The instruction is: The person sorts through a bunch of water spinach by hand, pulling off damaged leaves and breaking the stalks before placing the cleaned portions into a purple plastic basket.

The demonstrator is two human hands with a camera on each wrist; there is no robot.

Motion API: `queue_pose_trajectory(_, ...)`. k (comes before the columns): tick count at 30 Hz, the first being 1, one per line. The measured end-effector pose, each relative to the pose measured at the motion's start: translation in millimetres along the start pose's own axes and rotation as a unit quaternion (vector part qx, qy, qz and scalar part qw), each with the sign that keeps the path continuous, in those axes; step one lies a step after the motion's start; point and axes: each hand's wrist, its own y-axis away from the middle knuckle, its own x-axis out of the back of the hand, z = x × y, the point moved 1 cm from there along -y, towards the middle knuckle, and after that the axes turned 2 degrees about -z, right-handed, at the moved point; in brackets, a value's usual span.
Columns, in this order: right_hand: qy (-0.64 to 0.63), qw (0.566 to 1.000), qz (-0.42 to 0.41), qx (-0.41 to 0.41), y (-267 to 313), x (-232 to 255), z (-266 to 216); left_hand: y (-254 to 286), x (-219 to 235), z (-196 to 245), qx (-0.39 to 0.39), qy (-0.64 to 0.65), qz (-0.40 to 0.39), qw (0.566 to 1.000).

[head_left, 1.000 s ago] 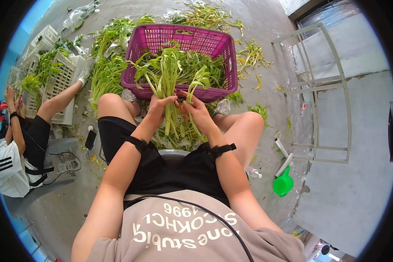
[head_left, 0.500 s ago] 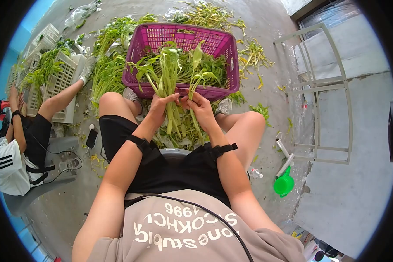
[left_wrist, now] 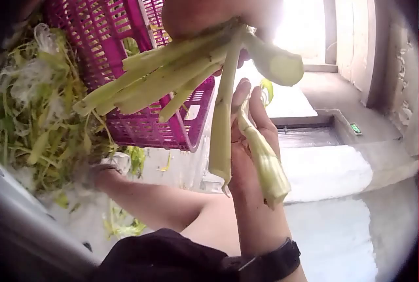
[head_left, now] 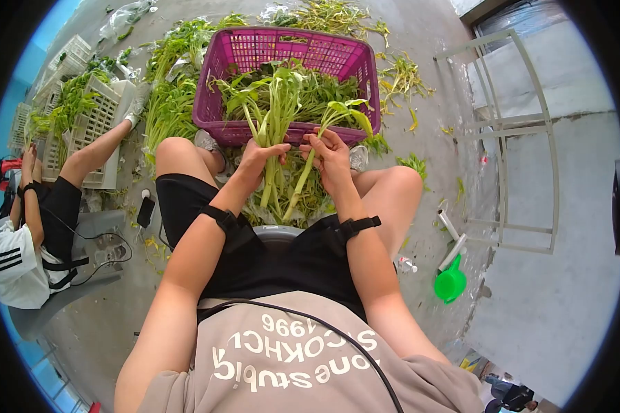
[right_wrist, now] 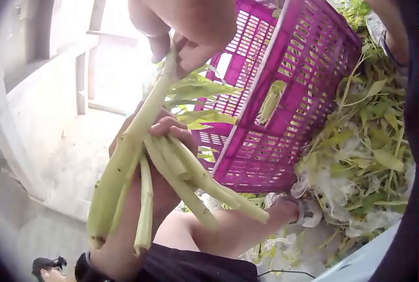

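Observation:
My left hand (head_left: 258, 160) grips a bunch of leafy green stalks (head_left: 274, 113), leaves pointing away from me over the basket's near rim. Their pale cut ends (left_wrist: 157, 79) jut out below that hand in the left wrist view. A single thick stalk (head_left: 302, 180) is pinched between the thumb and fingers of my right hand (head_left: 333, 162), just right of the bunch. It slants, leafy top toward the far right and cut end toward my lap. Right behind both hands is a purple plastic basket (head_left: 220, 132) with leafy greens (head_left: 324, 93) inside.
Trimmed leaves and stalks (head_left: 293, 206) lie between my legs, and a heap of greens (head_left: 172, 103) left of the basket. Yellowed scraps (head_left: 403, 76) lie at the right. Another person (head_left: 21, 255) sits at the left by white crates (head_left: 93, 138). A green dipper (head_left: 450, 281) and metal frame (head_left: 506, 138) are at the right.
My right hand has moved slightly right and away from the bunch with its stalk, whose leafy top now leans right. My left hand keeps holding the bunch, which has shifted a little to the right.

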Motion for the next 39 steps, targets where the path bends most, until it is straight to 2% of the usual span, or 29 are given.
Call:
queue_pose_trajectory(9,0.008,1.000,0.002,0.009,-0.5,3.0,0.6,-0.8,-1.1,-4.4,0.000,-0.022,-0.017,1.000)
queue_pose_trajectory(11,0.002,0.999,-0.041,0.000,1.0,3.3,-1.9,-1.9,-1.7,-4.6,-0.006,-0.020,-0.016,1.000)
queue_pose_trajectory(16,0.043,0.997,-0.059,0.000,4.2,-2.3,2.1,-1.6,-3.4,-2.6,-0.050,0.004,-0.003,0.999)
queue_pose_trajectory(20,0.087,0.993,-0.085,-0.002,5.4,-3.6,6.1,0.8,-6.5,2.7,-0.057,0.013,0.004,0.998)
queue_pose_trajectory(25,0.092,0.990,-0.102,-0.015,7.0,-6.6,7.6,1.5,-6.7,5.4,-0.085,0.029,-0.001,0.996)
queue_pose_trajectory(29,0.110,0.984,-0.135,-0.030,10.3,-10.8,4.4,1.4,-6.5,2.7,-0.087,0.031,-0.007,0.996)
queue_pose_trajectory(39,0.144,0.978,-0.152,-0.020,9.3,-9.7,11.2,2.4,-4.9,2.9,-0.069,0.020,0.019,0.997)
